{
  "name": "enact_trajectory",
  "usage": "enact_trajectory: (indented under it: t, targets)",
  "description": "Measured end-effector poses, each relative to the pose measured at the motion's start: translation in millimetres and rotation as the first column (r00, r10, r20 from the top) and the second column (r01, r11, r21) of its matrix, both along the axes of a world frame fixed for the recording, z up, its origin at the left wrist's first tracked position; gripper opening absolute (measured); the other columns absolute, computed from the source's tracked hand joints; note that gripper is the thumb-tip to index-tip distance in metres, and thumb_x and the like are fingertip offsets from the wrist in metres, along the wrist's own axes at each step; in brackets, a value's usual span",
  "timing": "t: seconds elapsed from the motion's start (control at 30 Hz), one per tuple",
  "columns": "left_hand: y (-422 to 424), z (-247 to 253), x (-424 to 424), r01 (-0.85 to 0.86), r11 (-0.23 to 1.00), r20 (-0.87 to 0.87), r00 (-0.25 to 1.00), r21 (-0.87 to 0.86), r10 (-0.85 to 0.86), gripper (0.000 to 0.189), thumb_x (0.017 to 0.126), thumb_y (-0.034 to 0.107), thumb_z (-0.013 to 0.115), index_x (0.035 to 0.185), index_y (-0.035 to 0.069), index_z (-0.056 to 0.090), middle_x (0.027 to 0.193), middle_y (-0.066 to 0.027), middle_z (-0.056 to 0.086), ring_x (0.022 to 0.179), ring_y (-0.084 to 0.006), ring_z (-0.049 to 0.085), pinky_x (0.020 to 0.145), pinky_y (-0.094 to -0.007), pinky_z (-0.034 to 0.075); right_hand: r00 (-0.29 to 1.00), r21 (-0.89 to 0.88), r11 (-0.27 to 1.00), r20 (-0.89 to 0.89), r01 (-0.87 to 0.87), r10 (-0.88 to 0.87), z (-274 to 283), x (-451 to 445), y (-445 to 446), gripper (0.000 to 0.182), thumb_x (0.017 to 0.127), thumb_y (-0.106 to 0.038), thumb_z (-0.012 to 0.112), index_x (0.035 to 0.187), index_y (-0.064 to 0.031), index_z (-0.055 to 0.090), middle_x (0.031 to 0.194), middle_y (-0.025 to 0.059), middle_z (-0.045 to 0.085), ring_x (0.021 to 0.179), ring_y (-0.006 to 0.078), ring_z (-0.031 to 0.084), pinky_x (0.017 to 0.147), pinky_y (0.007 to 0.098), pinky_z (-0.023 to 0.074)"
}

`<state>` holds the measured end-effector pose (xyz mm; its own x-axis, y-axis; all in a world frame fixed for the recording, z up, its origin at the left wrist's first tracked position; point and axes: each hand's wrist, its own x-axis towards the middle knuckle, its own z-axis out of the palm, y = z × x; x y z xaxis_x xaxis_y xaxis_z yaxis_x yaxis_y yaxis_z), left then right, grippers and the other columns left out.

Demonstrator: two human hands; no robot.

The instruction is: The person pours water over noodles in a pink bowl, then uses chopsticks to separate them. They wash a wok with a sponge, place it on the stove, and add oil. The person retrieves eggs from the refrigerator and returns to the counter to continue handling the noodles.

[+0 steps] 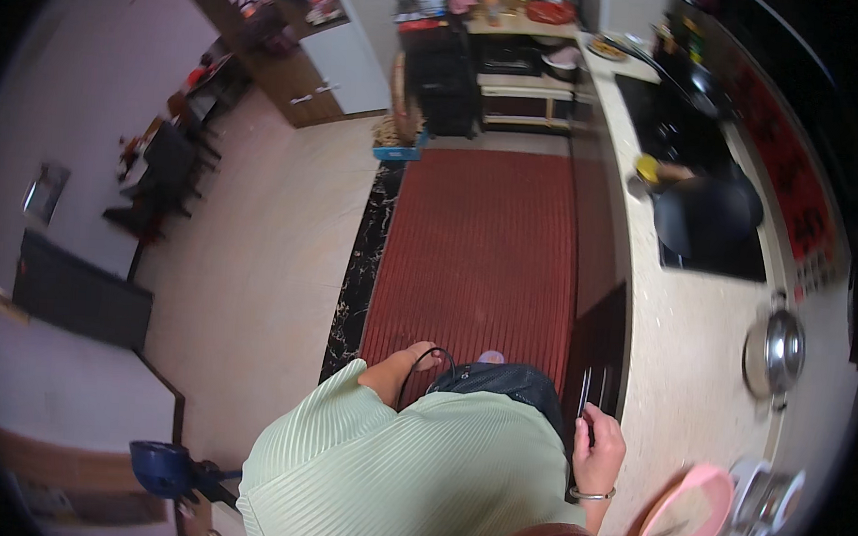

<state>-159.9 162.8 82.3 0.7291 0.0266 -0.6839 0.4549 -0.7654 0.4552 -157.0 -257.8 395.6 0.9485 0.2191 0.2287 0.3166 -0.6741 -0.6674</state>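
Observation:
My left hand [426, 355] hangs low beside my body, above the red ribbed mat [480, 256]. A looped black cord [424, 351] passes close by it; whether my fingers hold anything is unclear. At the counter's front edge is my right hand [599, 444], a metal bangle [593, 493] on its wrist. Thumb and fingers are bent near a slim shiny strip [584, 392] against the dark cabinet front [600, 342]. Whether they grip this strip, and whether it is a handle, I cannot tell. Behind that hand, a pink basin [715, 494] contains something pale and a thin utensil.
Along the right runs a pale countertop [686, 354] bearing a lidded steel pot [777, 352]. Farther along, a dark wok [704, 217] sits on the black cooktop [655, 112]. A blue tray [399, 152] lies at the mat's far left corner. Chairs [165, 167] line the left.

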Motion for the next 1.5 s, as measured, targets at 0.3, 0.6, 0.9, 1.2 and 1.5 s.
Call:
enact_trajectory:
  t: [0.3,0.6,0.9,1.2,1.5]
  targets:
    - [155.0,-5.4,-4.6,-0.538,0.843,0.133,0.834,-0.014,0.535,0.035,0.074,0.028,0.075,0.098,0.005,0.064,0.091,-0.0148,0.067,0.084,-0.0273,0.064,0.078,-0.0372,0.049,0.809,-0.342,0.735,-0.305,-0.585,0.503,-24.2,163.4,170.7,0.032,0.074,-0.018,0.071,0.099,-0.0021,0.061,0.092,0.018,0.062,0.087,0.0358,0.058,0.074,0.0441,0.0465]
    - [139.9,11.1,-23.0,-0.857,0.469,-0.269,0.513,-0.214,0.815,0.039,0.076,0.034,0.07,0.1,0.005,0.064,0.095,-0.0166,0.065,0.089,-0.0299,0.063,0.081,-0.0393,0.049,0.557,-0.206,0.529,-0.468,-0.823,0.686,-67.3,294.3,279.2,0.046,0.084,-0.042,0.06,0.101,0.0006,0.062,0.095,0.0236,0.063,0.093,0.0395,0.06,0.08,0.0459,0.0476]
    - [180.9,6.2,140.1,-0.892,0.339,-0.243,0.414,-0.299,0.877,0.041,0.075,0.035,0.069,0.101,0.004,0.064,0.098,-0.0176,0.064,0.091,-0.0309,0.063,0.082,-0.0395,0.048,0.595,-0.338,0.497,-0.559,-0.8,0.578,-131.5,499.9,371.8,0.044,0.085,-0.043,0.058,0.093,0.0001,0.061,0.098,0.024,0.063,0.095,0.0405,0.06,0.082,0.0468,0.047]
    - [285.6,2.6,294.9,-0.886,0.335,-0.149,0.396,-0.321,0.906,0.043,0.075,0.035,0.067,0.103,0.003,0.064,0.101,-0.0186,0.064,0.093,-0.0319,0.062,0.083,-0.0397,0.048,0.493,-0.261,0.536,-0.796,-0.803,0.351,-205.7,652.8,458.2,0.045,0.086,-0.041,0.058,0.113,-0.0055,0.062,0.111,0.0215,0.063,0.103,0.039,0.059,0.087,0.0434,0.0474]
    - [439.2,12.5,325.1,-0.883,0.448,-0.047,0.458,-0.14,0.888,0.045,0.074,0.036,0.065,0.104,0.002,0.064,0.104,-0.0197,0.063,0.095,-0.0329,0.061,0.084,-0.0399,0.048,0.503,-0.213,0.623,-0.796,-0.753,0.336,-247.3,723.2,597.0,0.044,0.086,-0.039,0.059,0.113,-0.005,0.062,0.11,0.0202,0.064,0.103,0.0366,0.06,0.087,0.0416,0.0476]
